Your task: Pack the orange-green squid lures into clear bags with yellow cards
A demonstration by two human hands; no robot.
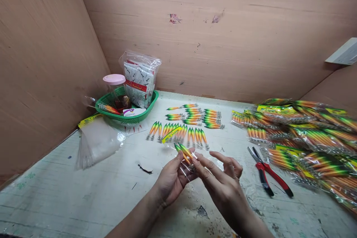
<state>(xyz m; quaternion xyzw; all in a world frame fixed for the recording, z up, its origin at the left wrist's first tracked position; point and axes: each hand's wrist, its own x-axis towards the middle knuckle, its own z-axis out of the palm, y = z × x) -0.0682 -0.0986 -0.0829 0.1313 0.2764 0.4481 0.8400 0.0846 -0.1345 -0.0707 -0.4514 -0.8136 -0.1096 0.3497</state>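
My left hand [170, 181] is closed on a clear plastic bag with a yellow BCT LURE header [172, 135]. Two or so green, yellow and orange fishing lures [186, 152] lie at the bag, points away from me; whether they are fully inside it I cannot tell. Thumb and index finger of my right hand [223, 180] pinch these lures near their hook ends, the other fingers raised. Just beyond the bag, more lures [196, 137] lie in a row on the table, and further ones [213, 119] are stacked in small groups behind.
Red-handled pliers [264, 173] lie to the right, beside a heap of filled lure bags [312, 137]. Flat bags [97, 143] fan out at left, near a green basket [126, 119] holding a pink-lidded jar [114, 79] and a bagged packet [139, 81]. Wooden panels [212, 52] enclose the table.
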